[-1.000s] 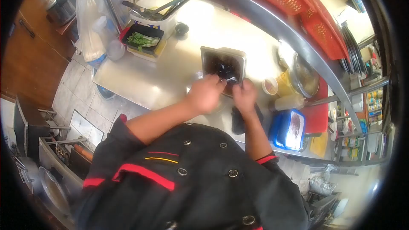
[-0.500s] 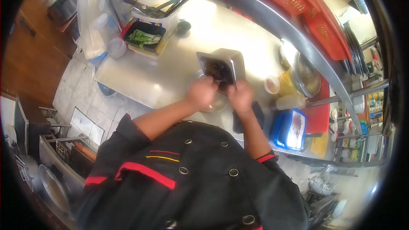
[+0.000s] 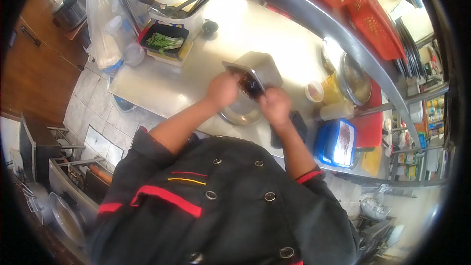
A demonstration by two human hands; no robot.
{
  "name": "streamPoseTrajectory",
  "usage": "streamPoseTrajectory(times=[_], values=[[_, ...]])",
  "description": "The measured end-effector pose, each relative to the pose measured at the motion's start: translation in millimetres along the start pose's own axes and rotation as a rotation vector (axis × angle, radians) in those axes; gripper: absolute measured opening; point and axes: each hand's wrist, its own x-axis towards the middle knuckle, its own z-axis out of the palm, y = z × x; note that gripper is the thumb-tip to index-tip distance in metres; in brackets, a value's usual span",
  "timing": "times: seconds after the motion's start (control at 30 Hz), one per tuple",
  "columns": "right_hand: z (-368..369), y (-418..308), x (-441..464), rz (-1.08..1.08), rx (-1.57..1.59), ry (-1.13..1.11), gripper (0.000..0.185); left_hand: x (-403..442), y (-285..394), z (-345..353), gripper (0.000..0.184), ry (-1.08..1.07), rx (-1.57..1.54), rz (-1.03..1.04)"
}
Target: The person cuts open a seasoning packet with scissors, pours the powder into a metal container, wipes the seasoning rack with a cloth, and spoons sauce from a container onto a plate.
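Note:
A deep rectangular steel food pan [image 3: 267, 65] is tipped toward me, with a dark, glossy substance [image 3: 251, 87] near its mouth. My left hand [image 3: 222, 91] is closed around the left side of its rim. On the right side of the rim, my right hand [image 3: 275, 105] is closed as well. Under the tilted opening stands a round, shiny bowl [image 3: 244, 117]. The fingertips are partly blurred, and the pan's inner floor is hidden. Just right of the bowl, a dark cloth [image 3: 296, 130] lies by my right forearm.
A black tray of green leaves [image 3: 167, 39] and a white tub with utensils [image 3: 179, 13] stand back left. To the right are a blue-rimmed container [image 3: 337, 142], a small cup [image 3: 314, 91] and a squeeze bottle [image 3: 336, 111]. A metal shelf edge [image 3: 314, 12] arches overhead.
The pan has tipped further toward me, showing more of the bowl beneath it. My left hand has shifted left and up along with the rim.

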Motion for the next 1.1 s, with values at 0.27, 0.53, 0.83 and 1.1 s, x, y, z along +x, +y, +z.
streamPoseTrajectory(times=[0.27,0.53,0.83,1.1], values=[[13.1,-0.2,-13.0,-0.016,-0.038,-0.1,0.009,-11.9,6.4,7.9,0.02,-0.327,0.086,-0.012],[17.6,16.1,-24.6,0.028,-0.041,-0.097,0.009,-31.7,21.5,-30.3,0.021,-0.374,0.164,0.063],[6.6,6.7,-9.9,0.016,-0.012,-0.045,0.011,-2.1,14.5,-13.8,0.019,-0.008,0.114,0.1],[-0.6,9.5,-10.7,0.131,-0.101,-0.096,0.009,-33.1,23.7,-16.3,0.021,-0.202,0.024,0.055]])
